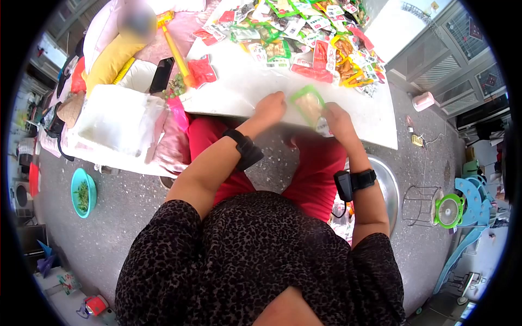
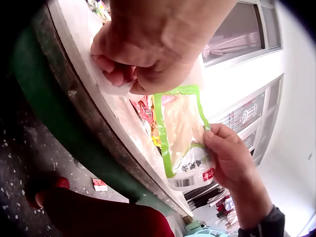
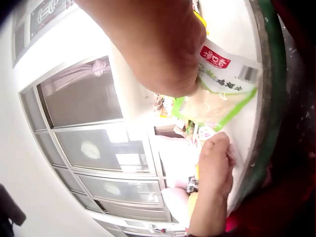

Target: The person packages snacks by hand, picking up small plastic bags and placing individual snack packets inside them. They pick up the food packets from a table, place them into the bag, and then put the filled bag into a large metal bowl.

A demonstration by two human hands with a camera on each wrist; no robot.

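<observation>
My right hand [image 1: 339,123] grips a vacuum-sealed food packet [image 1: 309,104] by its side near the labelled end, above the front of the white table [image 1: 239,89]. Through its clear, green-edged face shows pale food [image 2: 181,118]; a barcode and red logo mark the white end. To the left, apart from the packet in the head view, is my left hand [image 1: 271,107] with its fingers curled in. A thin white scrap [image 2: 119,89], like tissue or film, is pinched under those fingers, mostly hidden by them.
Many snack packets [image 1: 296,32] are heaped at the table's far side, with a red packet [image 1: 202,70] lying apart at left. A yellow-handled tool [image 1: 176,51], a black phone [image 1: 161,75] and clear plastic bags [image 1: 117,119] lie left. A metal basin [image 1: 385,185] stands beside my right forearm.
</observation>
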